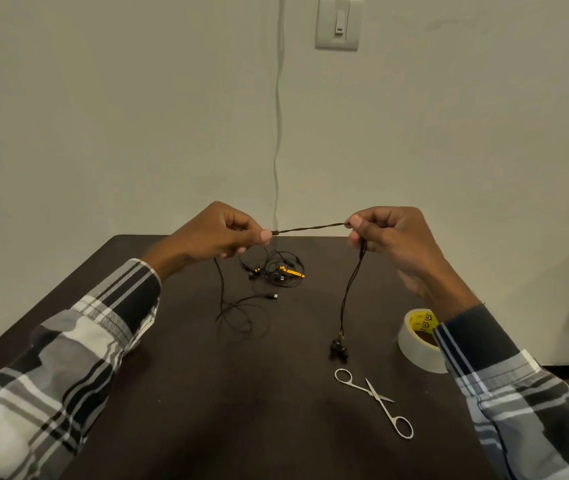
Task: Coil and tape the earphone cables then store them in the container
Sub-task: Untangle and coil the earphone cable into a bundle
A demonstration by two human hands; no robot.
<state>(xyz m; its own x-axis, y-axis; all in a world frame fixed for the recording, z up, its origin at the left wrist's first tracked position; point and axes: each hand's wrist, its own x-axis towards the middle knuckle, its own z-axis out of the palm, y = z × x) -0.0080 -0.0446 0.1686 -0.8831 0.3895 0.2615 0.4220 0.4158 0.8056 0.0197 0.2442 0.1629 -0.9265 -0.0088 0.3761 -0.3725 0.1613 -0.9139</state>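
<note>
A black earphone cable [310, 228] is stretched taut between both hands above the dark table [189, 393]. My left hand [220, 233] pinches it at the left end, and the cable's tail drops from that hand into loose loops on the table [241, 317], ending in a plug [272, 296]. My right hand [390, 237] pinches the other end; from it the cable hangs down to two black earbuds [338, 348] just above the table. A second tangled earphone set with yellow parts [278, 268] lies at the far middle. No container is in view.
A roll of clear tape [414, 341] with a yellow core stands at the right, partly behind my right sleeve. Small silver scissors [375, 400] lie open near the front right. A wall with a light switch [337, 22] and a thin hanging cord [278, 116] rises behind the table.
</note>
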